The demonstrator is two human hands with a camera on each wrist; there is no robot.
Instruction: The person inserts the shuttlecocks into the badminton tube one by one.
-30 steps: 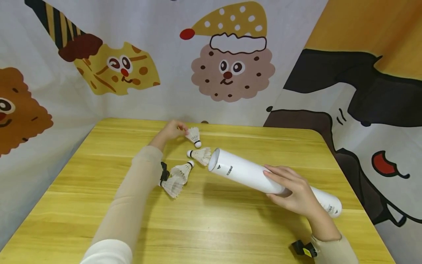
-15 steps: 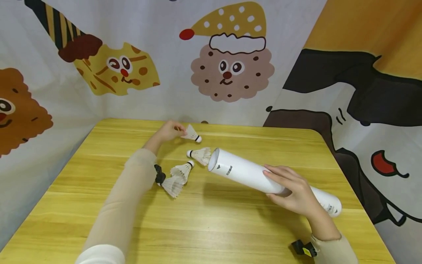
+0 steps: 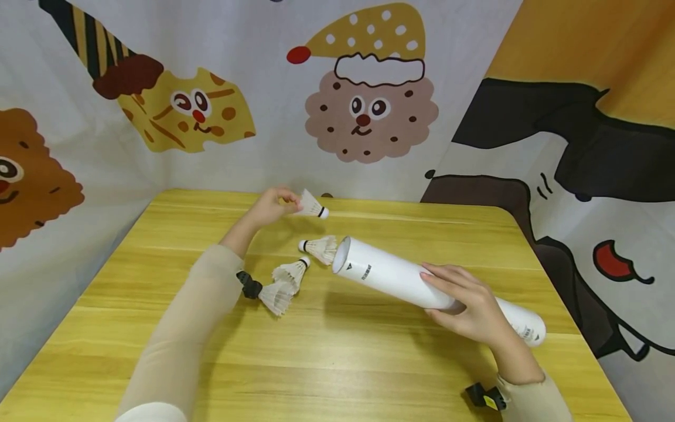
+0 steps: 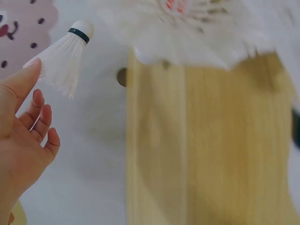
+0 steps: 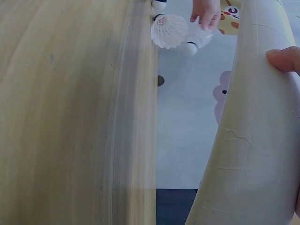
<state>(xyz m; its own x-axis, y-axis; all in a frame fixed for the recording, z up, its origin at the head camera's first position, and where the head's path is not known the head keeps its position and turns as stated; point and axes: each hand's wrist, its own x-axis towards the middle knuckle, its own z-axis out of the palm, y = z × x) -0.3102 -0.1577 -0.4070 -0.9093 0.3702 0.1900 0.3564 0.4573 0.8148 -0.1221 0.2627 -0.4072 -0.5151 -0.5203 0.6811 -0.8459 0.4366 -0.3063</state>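
Observation:
At the far side of the table, my left hand (image 3: 268,208) pinches a white feather shuttlecock (image 3: 313,204) by its skirt, the cork tip pointing right. The left wrist view shows the thumb against the feather edge of this shuttlecock (image 4: 63,61), with its dark green band and pale cork on top. My right hand (image 3: 471,302) grips a long white shuttlecock tube (image 3: 387,271) around its middle. The tube is tilted, its open mouth raised toward the left. Just left of that mouth lies another shuttlecock (image 3: 319,248), its feathers overlapping the rim in the head view.
Two more shuttlecocks lie nearer on the wooden table (image 3: 337,375): one shuttlecock (image 3: 291,272) with its cork toward the back, and one (image 3: 277,299) partly hidden by the black wrist camera (image 3: 249,285). A cartoon-printed cloth (image 3: 274,158) hangs behind the table.
My left hand has lifted the shuttlecock up from the far tabletop, and its cork has swung from pointing toward me to pointing right. The right hand and tube have stayed in place.

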